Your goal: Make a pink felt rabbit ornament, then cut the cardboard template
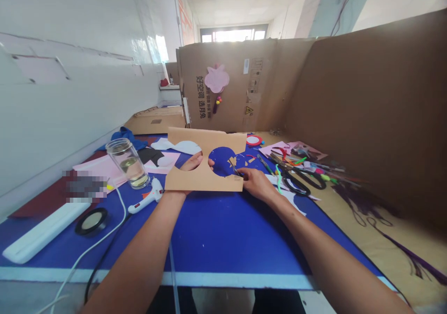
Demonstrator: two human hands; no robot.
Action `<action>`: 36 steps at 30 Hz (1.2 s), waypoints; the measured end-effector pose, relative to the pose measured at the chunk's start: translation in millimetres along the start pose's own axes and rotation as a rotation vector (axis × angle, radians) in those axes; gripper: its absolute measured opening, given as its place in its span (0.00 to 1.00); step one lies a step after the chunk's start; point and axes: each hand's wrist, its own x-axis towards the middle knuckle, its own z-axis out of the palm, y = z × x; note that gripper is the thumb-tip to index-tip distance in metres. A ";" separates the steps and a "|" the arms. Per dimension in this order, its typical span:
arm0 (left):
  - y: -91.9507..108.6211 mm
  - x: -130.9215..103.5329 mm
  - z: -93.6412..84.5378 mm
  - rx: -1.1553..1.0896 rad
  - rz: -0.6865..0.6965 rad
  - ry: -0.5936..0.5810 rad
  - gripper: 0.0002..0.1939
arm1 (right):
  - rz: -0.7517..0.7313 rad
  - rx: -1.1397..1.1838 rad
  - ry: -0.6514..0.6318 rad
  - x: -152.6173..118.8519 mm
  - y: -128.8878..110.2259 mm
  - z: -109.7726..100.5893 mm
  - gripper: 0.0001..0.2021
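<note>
A tan cardboard sheet (pixel 206 139) with two large round cut-outs is held up over the blue tabletop. My left hand (pixel 193 163) grips it from behind; its fingers show through the left cut-out and at the strip between the holes. At the sheet's lower right corner my right hand (pixel 256 182) is closed around small scissors (pixel 235 169), whose thin blades point into the right cut-out. Most of their handles are hidden by the fingers. Small cardboard scraps (pixel 250 162) lie on the table behind, partly seen through that hole.
On the left are a glass jar (pixel 130 165) with liquid, a white glue gun (pixel 146 197), a black tape roll (pixel 91 221) and a white cable (pixel 94 245). Large black-handled scissors (pixel 296 177) and craft scraps lie right. Tall cardboard panels (pixel 265 86) stand behind and right.
</note>
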 end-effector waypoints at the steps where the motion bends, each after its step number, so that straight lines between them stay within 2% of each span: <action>1: 0.2 0.0 0.4 0.001 -0.002 0.005 0.16 | -0.004 -0.007 -0.005 0.1 0.3 0.1 0.15; 18: -1.1 1.8 -1.0 0.022 -0.008 0.084 0.10 | -0.096 0.072 -0.018 -2.2 -3.8 -2.4 0.16; 26: -3.4 3.9 -3.7 -0.007 0.008 0.071 0.13 | -0.066 0.049 0.029 -2.8 -3.6 0.1 0.16; 36: 0.0 1.8 4.0 -0.038 0.021 0.102 0.09 | -0.081 -0.030 0.014 -7.2 -12.4 -2.2 0.14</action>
